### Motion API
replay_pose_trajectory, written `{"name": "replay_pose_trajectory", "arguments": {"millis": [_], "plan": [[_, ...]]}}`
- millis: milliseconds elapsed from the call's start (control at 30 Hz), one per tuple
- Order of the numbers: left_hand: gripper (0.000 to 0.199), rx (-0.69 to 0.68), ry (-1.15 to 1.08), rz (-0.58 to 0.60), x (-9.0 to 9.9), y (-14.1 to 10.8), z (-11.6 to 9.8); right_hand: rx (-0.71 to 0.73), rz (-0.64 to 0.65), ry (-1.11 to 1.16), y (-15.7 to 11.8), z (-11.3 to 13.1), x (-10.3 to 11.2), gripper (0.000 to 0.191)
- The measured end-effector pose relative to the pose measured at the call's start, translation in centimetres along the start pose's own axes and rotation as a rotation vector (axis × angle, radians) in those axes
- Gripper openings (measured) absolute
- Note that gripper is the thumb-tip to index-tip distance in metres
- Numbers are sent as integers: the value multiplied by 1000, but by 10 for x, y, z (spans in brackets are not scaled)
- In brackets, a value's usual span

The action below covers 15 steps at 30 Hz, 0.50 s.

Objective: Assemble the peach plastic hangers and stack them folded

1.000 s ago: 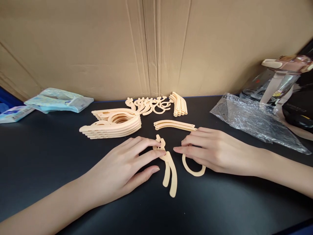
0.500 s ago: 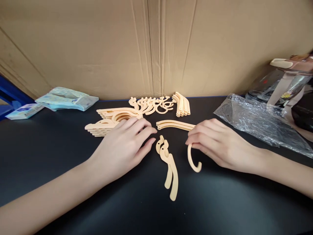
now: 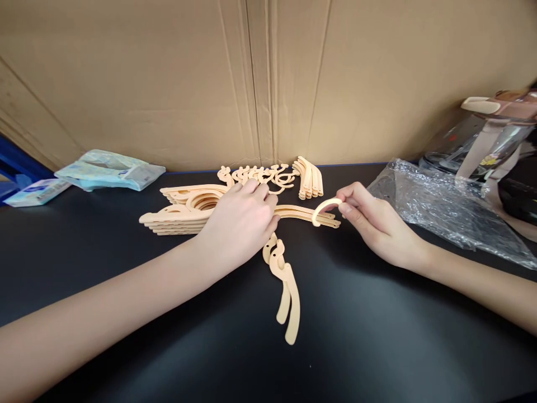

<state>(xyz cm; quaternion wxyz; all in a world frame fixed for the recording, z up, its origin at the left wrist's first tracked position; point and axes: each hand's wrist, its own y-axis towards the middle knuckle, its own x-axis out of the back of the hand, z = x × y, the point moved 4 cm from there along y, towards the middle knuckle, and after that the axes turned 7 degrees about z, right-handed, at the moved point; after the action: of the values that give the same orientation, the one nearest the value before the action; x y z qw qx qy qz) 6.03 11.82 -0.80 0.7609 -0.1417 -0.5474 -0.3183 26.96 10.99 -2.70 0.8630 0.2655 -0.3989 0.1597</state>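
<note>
Between the thumb and fingers of my right hand (image 3: 373,224) is one end of a curved beige hook (image 3: 325,206), raised over the right end of some long curved strips (image 3: 297,212). My left hand (image 3: 245,221) is at the strips' left end, its fingers bent; whether they grip a strip is hidden. Beside it on the left lie stacked beige hanger-shaped pieces (image 3: 174,219), partly covered by the hand. Nearer to me, two S-shaped pieces (image 3: 277,263) overlap, with a long curved piece (image 3: 293,308) at their lower end.
Small hooks and curved pieces (image 3: 251,174) lie at the back beside a bundle of short strips (image 3: 309,179). Tissue packs (image 3: 111,169) are at the left. A crumpled clear plastic bag (image 3: 444,207) and a transparent bottle (image 3: 503,140) are at the right. Cardboard (image 3: 168,84) stands behind.
My left hand has moved right to the strips' left end. My right hand has turned and lifted the hook, uncovering the strips' right end.
</note>
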Motion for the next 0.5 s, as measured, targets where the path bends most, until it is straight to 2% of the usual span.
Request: {"name": "replay_pose_trajectory", "arguments": {"millis": [133,267,500], "plan": [[22,21,-12,58,-1,0,1,-40,53,-43,0,-1,-6,21],[22,38,-41,86,-1,1,-2,-49,50,-34,0,-2,-7,22],[16,175,-148,16,14,-6,1,-90,-1,183,2,-4,-5,21]]}}
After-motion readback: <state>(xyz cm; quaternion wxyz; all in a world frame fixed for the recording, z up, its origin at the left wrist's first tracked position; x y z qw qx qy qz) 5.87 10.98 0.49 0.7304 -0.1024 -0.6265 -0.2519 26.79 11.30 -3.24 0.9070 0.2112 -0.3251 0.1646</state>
